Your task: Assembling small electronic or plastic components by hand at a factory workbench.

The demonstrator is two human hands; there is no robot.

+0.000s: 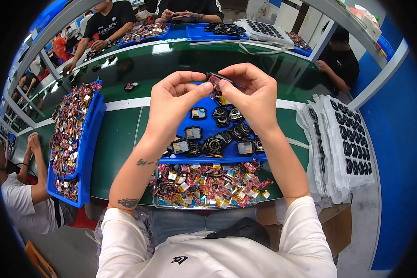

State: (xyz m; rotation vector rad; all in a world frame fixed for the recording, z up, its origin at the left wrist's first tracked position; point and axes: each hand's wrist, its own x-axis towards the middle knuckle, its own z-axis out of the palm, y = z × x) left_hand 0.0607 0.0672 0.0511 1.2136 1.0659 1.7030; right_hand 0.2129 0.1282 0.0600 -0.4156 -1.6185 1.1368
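Observation:
Both my hands are raised above a blue tray (204, 127) and pinch one small black casing (216, 78) between them. My left hand (173, 104) presses it with thumb and forefinger from the left. My right hand (250, 95) grips it from the right and over the top. A reddish part shows inside the casing. Below my hands the blue tray holds several black round casings (214, 145) and small square modules. Nearer to me, a clear tray (208, 185) is heaped with small silver cells with red wiring.
Stacked blue bins (89, 139) of the same small parts stand at my left on the green table (120, 134). White blister trays (345, 148) with black parts lie at my right. Other people work across the table, at the right end, and beside me on the left.

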